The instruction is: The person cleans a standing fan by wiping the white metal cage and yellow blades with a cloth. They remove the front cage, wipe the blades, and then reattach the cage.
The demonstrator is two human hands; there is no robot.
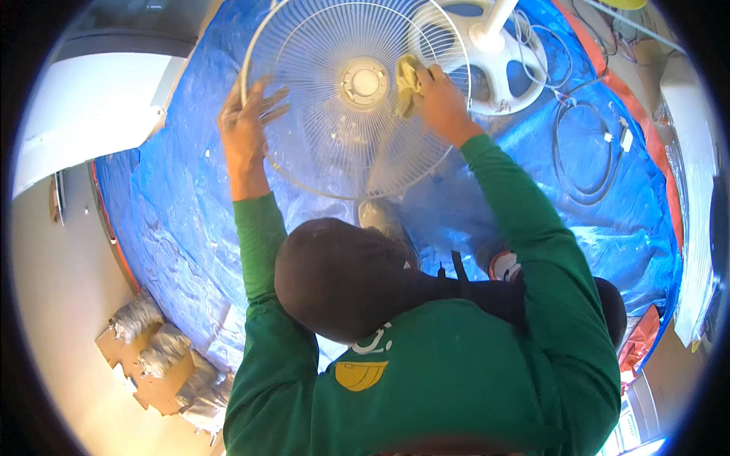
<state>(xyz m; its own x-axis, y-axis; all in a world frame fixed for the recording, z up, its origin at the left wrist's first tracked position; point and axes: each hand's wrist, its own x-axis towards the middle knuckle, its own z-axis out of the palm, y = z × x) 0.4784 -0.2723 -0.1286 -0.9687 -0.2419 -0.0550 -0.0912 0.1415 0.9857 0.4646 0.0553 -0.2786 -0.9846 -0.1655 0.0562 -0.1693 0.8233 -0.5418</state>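
A round white wire fan grille (365, 83) is held up in front of me, its plain disc at the centre facing me. My left hand (245, 128) grips the left rim, its fingers showing through and behind the wires. My right hand (443, 105) is closed around a crumpled yellowish cloth (408, 87). It presses the cloth to the wires just right of the disc. Some of the cloth is hidden under my fingers.
A blue tarp (190, 194) with an orange edge covers the floor. Beyond the grille stands a white fan base (498, 80) with its pole. A coiled grey cable (563, 163) lies to the right. Wrapped bundles (163, 349) sit on cardboard at lower left.
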